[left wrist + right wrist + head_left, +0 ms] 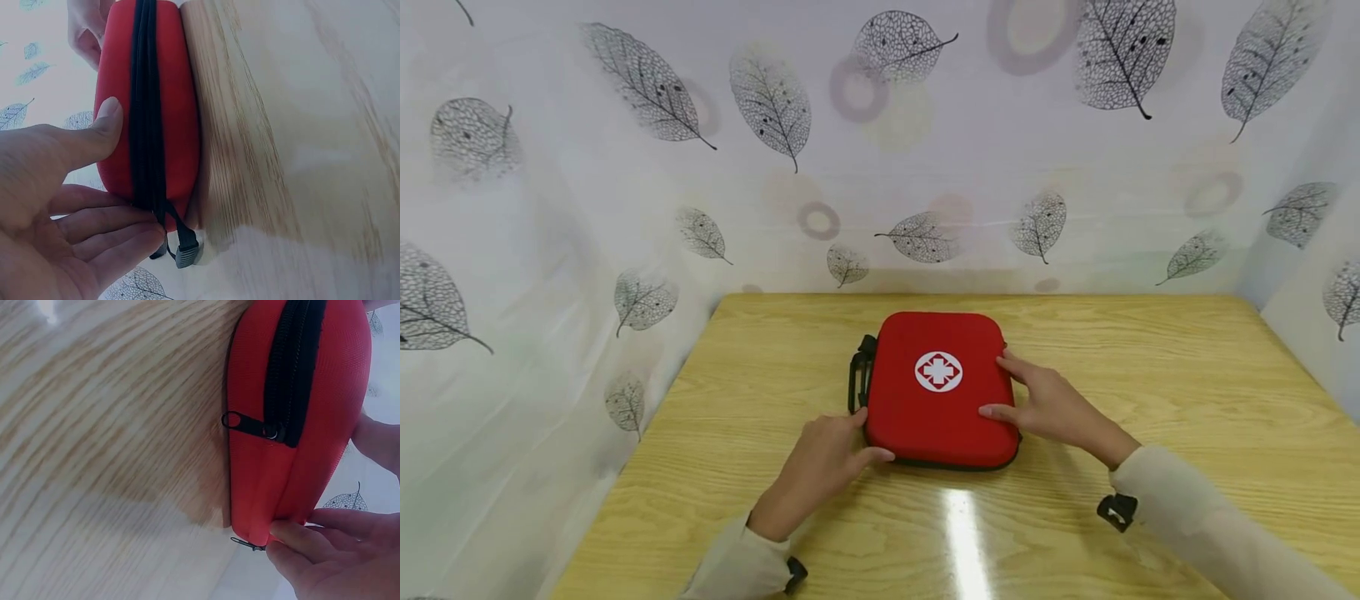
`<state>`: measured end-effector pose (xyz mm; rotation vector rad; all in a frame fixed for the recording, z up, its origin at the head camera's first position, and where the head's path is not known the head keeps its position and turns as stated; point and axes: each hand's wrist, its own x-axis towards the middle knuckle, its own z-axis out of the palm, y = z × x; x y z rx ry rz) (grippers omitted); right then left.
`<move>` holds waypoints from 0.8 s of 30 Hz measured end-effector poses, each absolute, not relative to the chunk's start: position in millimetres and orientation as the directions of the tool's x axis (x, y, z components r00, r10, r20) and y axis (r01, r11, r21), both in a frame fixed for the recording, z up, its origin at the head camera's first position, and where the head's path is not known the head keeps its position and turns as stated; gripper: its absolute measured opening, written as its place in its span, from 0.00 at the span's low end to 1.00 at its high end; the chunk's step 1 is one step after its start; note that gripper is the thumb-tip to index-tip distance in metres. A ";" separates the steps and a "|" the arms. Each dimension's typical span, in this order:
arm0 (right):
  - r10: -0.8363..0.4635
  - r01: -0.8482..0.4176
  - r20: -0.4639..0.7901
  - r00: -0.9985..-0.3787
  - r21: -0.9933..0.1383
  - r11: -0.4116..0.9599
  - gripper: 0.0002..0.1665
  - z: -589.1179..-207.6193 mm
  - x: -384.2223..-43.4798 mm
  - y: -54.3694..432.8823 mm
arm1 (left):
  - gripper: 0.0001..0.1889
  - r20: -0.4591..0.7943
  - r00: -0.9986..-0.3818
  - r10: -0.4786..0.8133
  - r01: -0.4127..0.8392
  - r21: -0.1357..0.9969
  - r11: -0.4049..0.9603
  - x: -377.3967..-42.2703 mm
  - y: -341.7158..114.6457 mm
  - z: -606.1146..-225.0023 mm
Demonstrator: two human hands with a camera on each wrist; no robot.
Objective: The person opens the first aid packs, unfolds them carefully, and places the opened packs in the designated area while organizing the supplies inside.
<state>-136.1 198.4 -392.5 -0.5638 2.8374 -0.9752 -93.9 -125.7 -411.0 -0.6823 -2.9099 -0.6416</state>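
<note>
A red first-aid case (pixel 940 429) with a white cross emblem (pixel 938 372) lies flat on the wooden table. My left hand (pixel 823 458) holds its near-left corner, thumb on the front edge and fingers at the left side. On the right side, my right hand (pixel 1052 404) grips the case, its thumb over the top and its fingers along the edge. A black carry handle (pixel 853 383) sticks out at the left. The black zipper (pixel 147 94) runs along the side and looks closed in the left wrist view; a zipper pull (pixel 250 425) hangs in the right wrist view.
The wooden table (pixel 1150 350) stretches around the case. Behind it and at both sides hangs a pale curtain (pixel 820 183) printed with leaves. Black bands (pixel 1117 511) show at the sleeve cuffs.
</note>
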 end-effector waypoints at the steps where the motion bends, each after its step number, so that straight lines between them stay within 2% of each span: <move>1: -0.368 -0.312 0.034 -0.929 -0.609 0.730 0.54 -392.5 -135.9 198.2 | 0.25 0.182 -0.895 0.407 0.445 0.379 0.811 -93.4 -125.8 -411.1; 10: -0.363 -0.291 0.025 -0.932 -0.651 0.702 0.53 -393.3 -134.5 199.9 | 0.35 0.260 -0.881 0.395 0.471 0.409 0.781 -90.5 -125.3 -405.6; 19: -0.372 -0.256 0.003 -0.928 -0.731 0.633 0.53 -396.7 -136.0 207.8 | 0.36 0.382 -0.849 0.365 0.515 0.444 0.733 -86.4 -120.4 -399.2; 24: -0.368 -0.246 0.007 -0.930 -0.756 0.607 0.53 -398.1 -137.0 211.8 | 0.37 0.399 -0.849 0.346 0.515 0.483 0.708 -84.0 -116.7 -392.9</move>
